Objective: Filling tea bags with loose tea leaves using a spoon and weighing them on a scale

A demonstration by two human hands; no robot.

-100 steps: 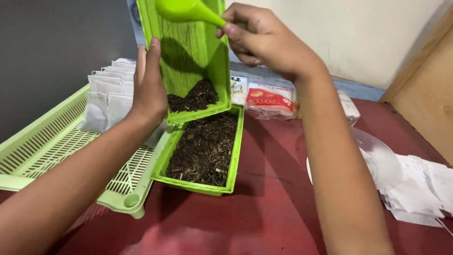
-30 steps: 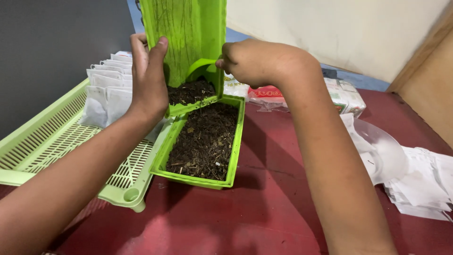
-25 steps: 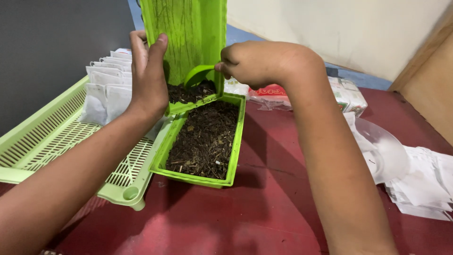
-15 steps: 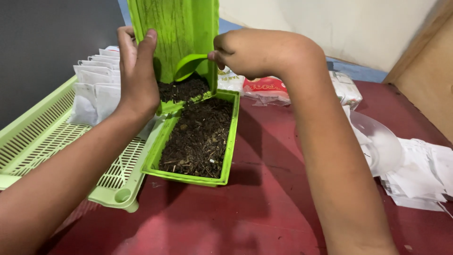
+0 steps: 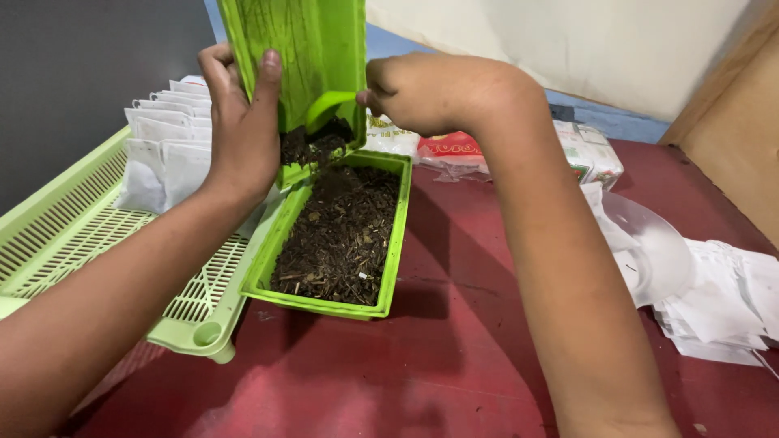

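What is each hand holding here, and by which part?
The left hand grips the tilted green tray by its left edge. The right hand holds a small green scoop by its handle end, its bowl in the dark material.

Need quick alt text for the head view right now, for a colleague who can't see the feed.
The left hand holds a green tray tipped upright while the right hand works a green scoop at the dark loose material in it. Below sits a second green tray of the same material on a red table, a slotted basket of white sachets at left.
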